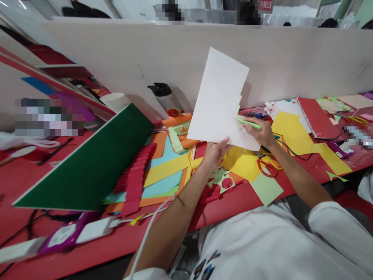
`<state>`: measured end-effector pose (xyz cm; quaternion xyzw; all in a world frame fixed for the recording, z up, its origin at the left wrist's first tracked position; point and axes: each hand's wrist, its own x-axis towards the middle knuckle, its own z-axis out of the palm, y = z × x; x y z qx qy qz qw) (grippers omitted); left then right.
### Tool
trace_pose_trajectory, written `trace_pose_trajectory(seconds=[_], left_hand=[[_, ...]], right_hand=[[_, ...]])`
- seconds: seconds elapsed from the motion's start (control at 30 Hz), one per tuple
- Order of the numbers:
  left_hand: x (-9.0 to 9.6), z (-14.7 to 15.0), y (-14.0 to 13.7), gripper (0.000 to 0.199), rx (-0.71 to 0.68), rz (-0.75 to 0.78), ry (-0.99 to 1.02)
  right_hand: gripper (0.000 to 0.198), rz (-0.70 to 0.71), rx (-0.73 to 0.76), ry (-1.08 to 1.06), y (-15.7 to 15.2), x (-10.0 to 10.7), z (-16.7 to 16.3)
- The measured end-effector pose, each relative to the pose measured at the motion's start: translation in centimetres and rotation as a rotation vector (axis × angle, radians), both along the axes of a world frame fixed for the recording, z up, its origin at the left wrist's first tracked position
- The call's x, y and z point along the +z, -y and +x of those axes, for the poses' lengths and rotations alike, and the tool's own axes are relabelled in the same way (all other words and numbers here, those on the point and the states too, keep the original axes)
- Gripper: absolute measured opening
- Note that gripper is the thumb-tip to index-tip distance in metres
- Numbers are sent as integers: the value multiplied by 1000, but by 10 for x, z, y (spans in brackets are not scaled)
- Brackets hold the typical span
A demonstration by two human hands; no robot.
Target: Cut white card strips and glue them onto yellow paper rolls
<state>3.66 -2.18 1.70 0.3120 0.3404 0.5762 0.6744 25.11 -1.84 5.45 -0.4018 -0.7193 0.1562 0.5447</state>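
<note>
In the centre of the frame, the left hand [215,153] grips a white paper sheet [220,97] by its lower edge, the thumb on the front face and the other fingers curled at the edge. The sheet is tilted up, its upper part in front of the pale partition [116,50], and its right edge is stepped. Right of centre, the right hand [260,132] has its fingers closed round a slim light green tool [253,123], too small to tell whether pen or cutter, its end at the sheet's right side. Below the right hand lie red-handled scissors [268,172] and yellow paper [240,161]. At left of centre, a dark green board [96,167] leans beside a pleated red paper strip [145,171]; a black-lidded bottle [170,102] stands in the upper middle
</note>
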Motion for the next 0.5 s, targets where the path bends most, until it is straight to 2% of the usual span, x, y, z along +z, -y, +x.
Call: trace_pose_trajectory(seconds=[0.27, 0.5], left_hand=[[2, 1, 1, 48, 8, -12, -10], [1, 1, 0, 47, 1, 8, -8]], right_hand=[[36, -58, 35, 11, 3, 3, 0], [38, -57, 18, 1, 1, 3, 0]])
